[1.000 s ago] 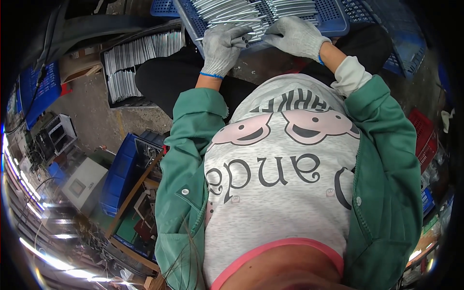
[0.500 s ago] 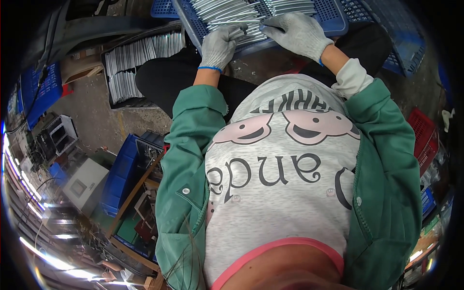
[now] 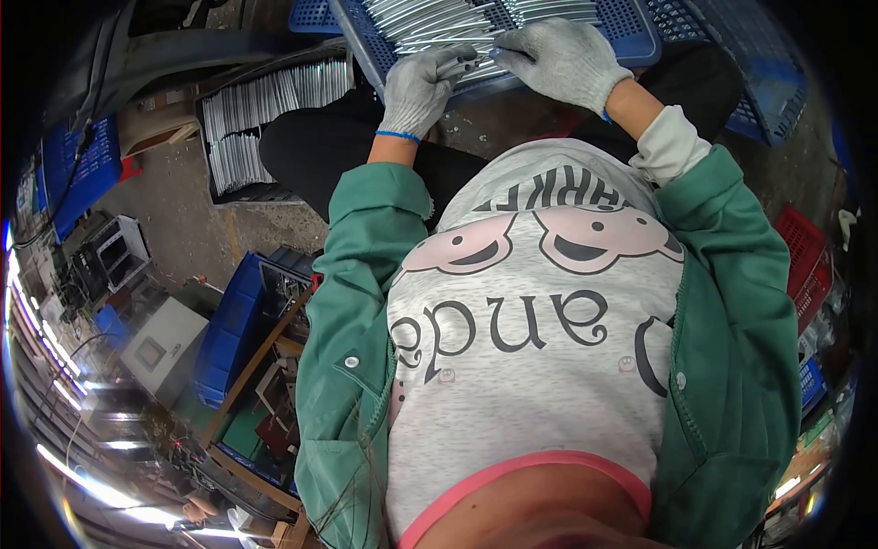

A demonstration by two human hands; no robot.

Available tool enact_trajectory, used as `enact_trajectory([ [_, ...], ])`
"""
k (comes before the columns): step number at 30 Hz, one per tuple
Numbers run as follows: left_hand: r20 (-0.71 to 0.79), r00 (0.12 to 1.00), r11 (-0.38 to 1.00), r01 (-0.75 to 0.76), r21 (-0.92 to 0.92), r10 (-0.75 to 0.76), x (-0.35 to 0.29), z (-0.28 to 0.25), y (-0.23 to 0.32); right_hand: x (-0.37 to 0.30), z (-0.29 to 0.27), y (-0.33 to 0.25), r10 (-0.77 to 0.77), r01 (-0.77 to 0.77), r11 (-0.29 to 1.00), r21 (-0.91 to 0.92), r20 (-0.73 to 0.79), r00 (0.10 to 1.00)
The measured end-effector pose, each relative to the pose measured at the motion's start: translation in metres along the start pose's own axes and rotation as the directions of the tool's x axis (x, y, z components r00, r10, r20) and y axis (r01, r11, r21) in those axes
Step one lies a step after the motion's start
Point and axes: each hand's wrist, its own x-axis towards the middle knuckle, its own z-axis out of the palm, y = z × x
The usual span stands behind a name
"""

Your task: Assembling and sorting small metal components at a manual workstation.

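Note:
Both my hands wear grey knitted gloves and work at the near edge of a blue perforated plastic basket [image 3: 647, 48]. Thin shiny metal rods [image 3: 425, 23] lie in it, with another bundle [image 3: 549, 11] beside them. My left hand [image 3: 418, 91] is closed round a few short-looking metal rods [image 3: 457, 62], whose ends stick out past the fingers toward the right. My right hand [image 3: 569, 66] faces it from the right, thumb and fingers pinched together over the rods. What lies between those fingertips is hidden.
A dark crate [image 3: 216, 188] packed with upright metal rods stands left of my leg. More blue baskets [image 3: 764, 101] stand at the right, and red baskets [image 3: 803, 252] lie farther down. A blue bin [image 3: 224, 334] and a white box [image 3: 165, 343] are at the lower left.
Little differs. My left hand has turned slightly, so the rod ends in it show more clearly. My right hand has shifted slightly and stays pinched near the same spot.

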Motion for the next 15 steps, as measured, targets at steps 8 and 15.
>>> enact_trajectory([
  [8, -0.125, 0.972, 0.976, -0.208, -0.064, 0.199, -0.002, 0.004, -0.013, -0.004, 0.02, 0.004, -0.04, 0.04, 0.994, -0.103, 0.008, 0.999],
  [15, -0.174, 0.952, 0.967, -0.245, 0.066, 0.253, -0.001, -0.002, -0.013, 0.005, 0.001, -0.003, 0.065, -0.079, 0.991, 0.112, 0.123, 0.99],
])
